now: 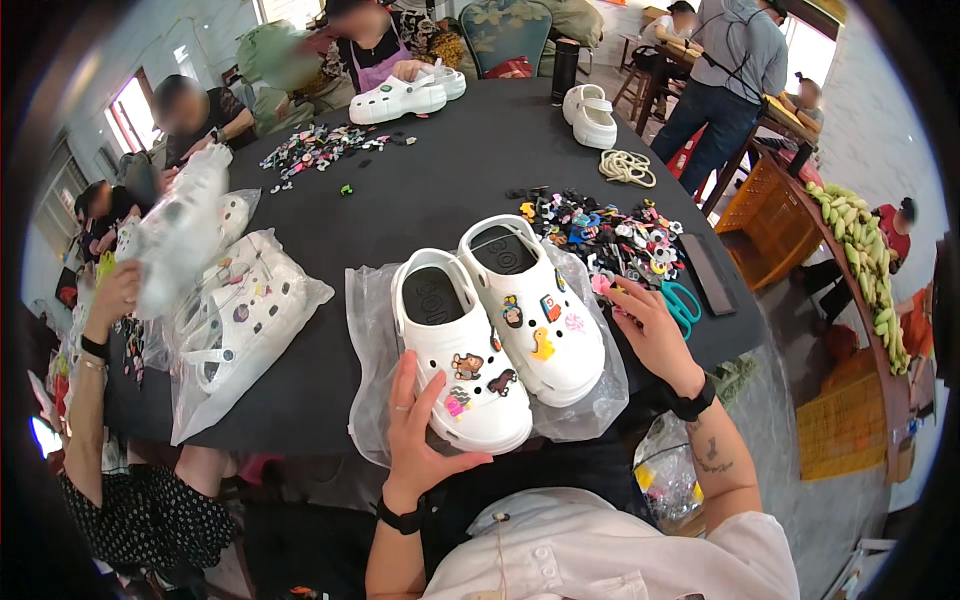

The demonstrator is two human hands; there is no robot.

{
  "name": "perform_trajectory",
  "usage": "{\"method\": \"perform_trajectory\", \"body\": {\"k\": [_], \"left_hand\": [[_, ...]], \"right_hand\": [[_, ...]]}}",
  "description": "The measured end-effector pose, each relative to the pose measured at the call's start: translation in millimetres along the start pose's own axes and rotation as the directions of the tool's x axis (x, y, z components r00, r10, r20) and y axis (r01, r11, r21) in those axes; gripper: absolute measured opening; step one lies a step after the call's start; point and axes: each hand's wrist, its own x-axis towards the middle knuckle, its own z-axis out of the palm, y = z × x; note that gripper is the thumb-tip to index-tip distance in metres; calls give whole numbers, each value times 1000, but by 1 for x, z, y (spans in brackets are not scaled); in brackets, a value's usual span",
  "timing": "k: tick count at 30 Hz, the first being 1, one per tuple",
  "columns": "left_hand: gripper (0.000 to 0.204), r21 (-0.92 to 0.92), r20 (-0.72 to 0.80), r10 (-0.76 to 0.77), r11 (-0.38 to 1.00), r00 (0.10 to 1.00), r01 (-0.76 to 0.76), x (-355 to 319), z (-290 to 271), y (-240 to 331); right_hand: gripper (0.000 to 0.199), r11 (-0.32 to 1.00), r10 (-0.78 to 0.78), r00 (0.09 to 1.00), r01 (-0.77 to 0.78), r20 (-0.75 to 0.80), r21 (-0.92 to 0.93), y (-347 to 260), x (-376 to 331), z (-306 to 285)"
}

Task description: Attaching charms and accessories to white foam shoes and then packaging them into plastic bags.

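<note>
White clog (465, 365) near me, steadied by my left hand (418, 432), already carries charms (its mate (535, 310) too); my right hand (652, 335), fingers loose, picks among the charm pile (600, 235).

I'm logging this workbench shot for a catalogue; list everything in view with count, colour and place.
table: one, black, centre.
clogs: two, white with charms, side by side on a clear bag at the near edge.
charm pile: one, multicoloured, right of the clogs.
scissors: one, teal handles, beside the pile.
far clogs: two pairs or so, white, far edge.
bagged clogs: white, in clear bags, left.
bananas: green, right shelf.
left hand: resting on the nearer clog's toe.
right hand: at the charm pile's edge.
</note>
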Motion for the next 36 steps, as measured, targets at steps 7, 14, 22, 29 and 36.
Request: {"method": "perform_trajectory", "body": {"k": [7,14,22,29,36], "left_hand": [[99,-56,-8,5,998,1000,-6,1,0,-2],[98,-8,-5,15,1000,1000,-15,0,0,-2],[100,-4,-7,10,1000,1000,-10,-2,2,-3],[85,-74,72,-55,995,996,60,9,-22,14],[52,-500,196,-287,793,938,347,8,-39,62]], "right_hand": [[39,993,-116,993,116,27,-24,-3,-1,1],[47,986,-145,983,153,110,-63,-4,-2,2],[54,958,-156,979,183,135,-222,-13,-13,-1],[65,935,-144,988,152,-50,320,-51,-32,-33],[62,674,-574,768,246,284,696,-118,-55,-10]]}}
